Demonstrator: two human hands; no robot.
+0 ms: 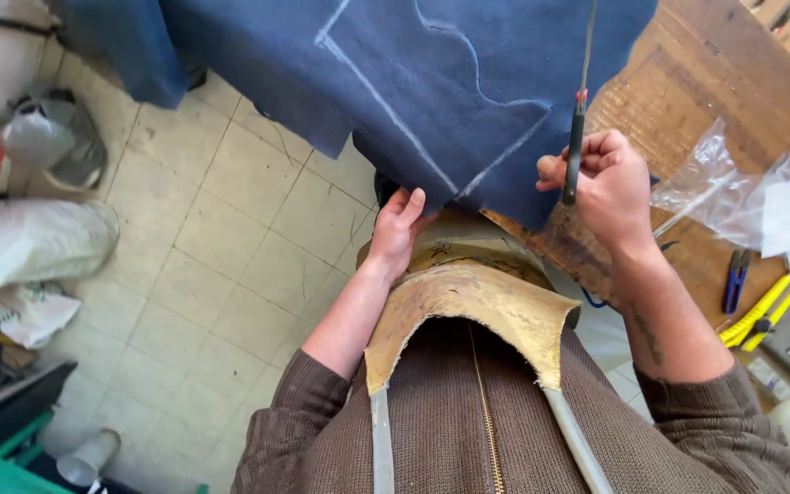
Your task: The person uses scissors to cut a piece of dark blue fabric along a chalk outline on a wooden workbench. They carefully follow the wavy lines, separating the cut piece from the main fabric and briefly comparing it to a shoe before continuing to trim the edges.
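A large sheet of dark blue leather with white chalk outlines hangs over the edge of a wooden table. My left hand pinches the sheet's lower edge from beneath, thumb on top. My right hand is closed around a thin dark-handled knife held upright, its blade pointing up beside the sheet's right edge. A worn tan leather apron covers my chest over a brown zipped sweater.
Clear plastic bags lie on the table at the right, with yellow cutters and a blue-handled tool below them. White sacks and bags sit on the tiled floor at the left. A green crate is at the bottom left.
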